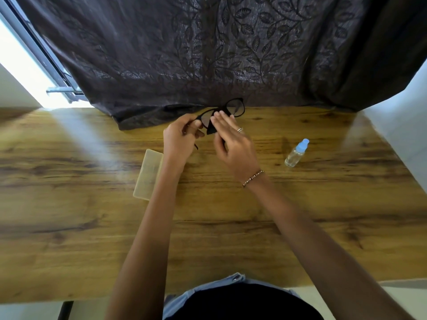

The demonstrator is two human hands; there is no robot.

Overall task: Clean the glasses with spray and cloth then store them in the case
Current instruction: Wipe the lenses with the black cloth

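Note:
Black-framed glasses (238, 107) are held up above the far part of the wooden table (92, 215). My left hand (180, 139) grips them at their left end, by the hinge. My right hand (231, 142) presses a dark cloth (211, 130) against the left lens, fingers in front and thumb behind. The right lens is uncovered. A small clear spray bottle (295, 154) with a light blue cap stands on the table to the right of my hands. A pale translucent glasses case (147, 174) lies shut on the table under my left wrist.
A dark leaf-patterned curtain (208, 54) hangs behind the table and drapes onto its far edge. A bright window (25, 72) is at the far left. A white wall (402, 125) borders the table's right side.

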